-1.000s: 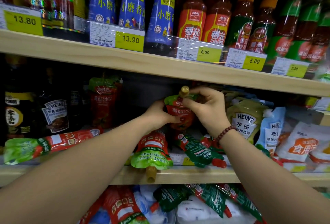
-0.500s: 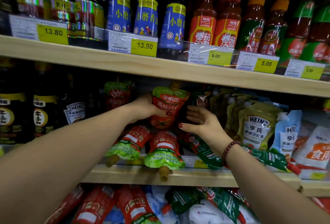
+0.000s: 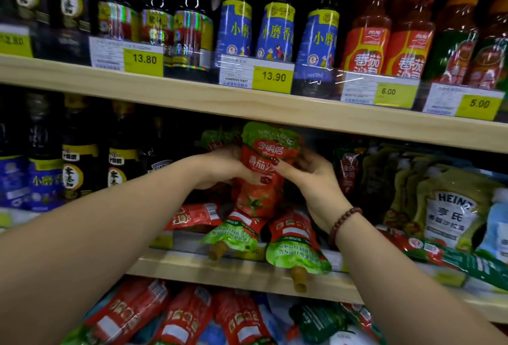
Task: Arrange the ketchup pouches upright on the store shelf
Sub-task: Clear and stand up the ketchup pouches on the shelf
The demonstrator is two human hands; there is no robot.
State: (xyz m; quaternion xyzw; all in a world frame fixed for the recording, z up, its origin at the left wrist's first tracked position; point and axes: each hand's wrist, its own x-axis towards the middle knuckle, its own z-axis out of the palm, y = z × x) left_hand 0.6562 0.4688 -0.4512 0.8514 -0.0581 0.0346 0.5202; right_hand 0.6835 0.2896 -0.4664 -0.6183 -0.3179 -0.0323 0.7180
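A red and green ketchup pouch [image 3: 259, 196] stands upright on the middle shelf [image 3: 247, 270], its top just under the shelf board above. My left hand [image 3: 220, 166] grips its left side and my right hand [image 3: 310, 179] grips its right side, thumbs on the front. Two more ketchup pouches lie flat in front, spouts hanging over the shelf edge: one [image 3: 233, 232] on the left, one [image 3: 298, 245] on the right. Another flat pouch [image 3: 192, 215] lies further left. A pouch [image 3: 214, 138] stands upright behind my left hand.
Dark sauce bottles [image 3: 79, 168] fill the left of the middle shelf. Heinz pouches [image 3: 450, 207] stand at the right, with a green and red pouch [image 3: 453, 256] lying before them. Bottles line the upper shelf [image 3: 275, 105]. Several pouches [image 3: 178, 317] lie below.
My right hand has come back onto the upright pouch and now holds its right side. The view has shifted left and closer.
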